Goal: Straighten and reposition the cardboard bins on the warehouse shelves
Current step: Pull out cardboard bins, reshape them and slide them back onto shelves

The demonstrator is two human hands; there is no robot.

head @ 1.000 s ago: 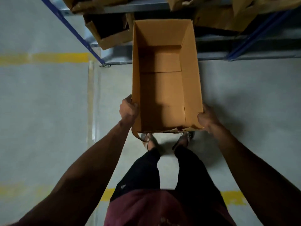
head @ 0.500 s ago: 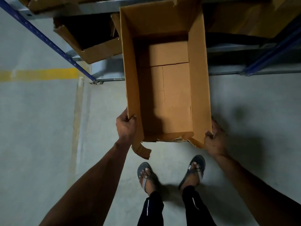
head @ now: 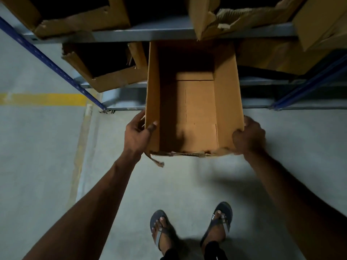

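Pushing forward, the cardboard bin (head: 194, 107) has been carried from open floor until its far end is tucked under the upper shelf (head: 169, 33); it is judged to be nearly seated, with only a final slide and squaring left. Its near corners are gripped by both hands: the left hand (head: 138, 134) is curled over the left wall with the thumb inside, and the right hand (head: 248, 136) is clenched round the right corner. Between the hands, a ragged, torn near edge with exposed corrugation is seen. Beyond the left hand, a dented neighbouring bin (head: 112, 79) sits skewed; crumpled cardboard (head: 244, 17) lies above.
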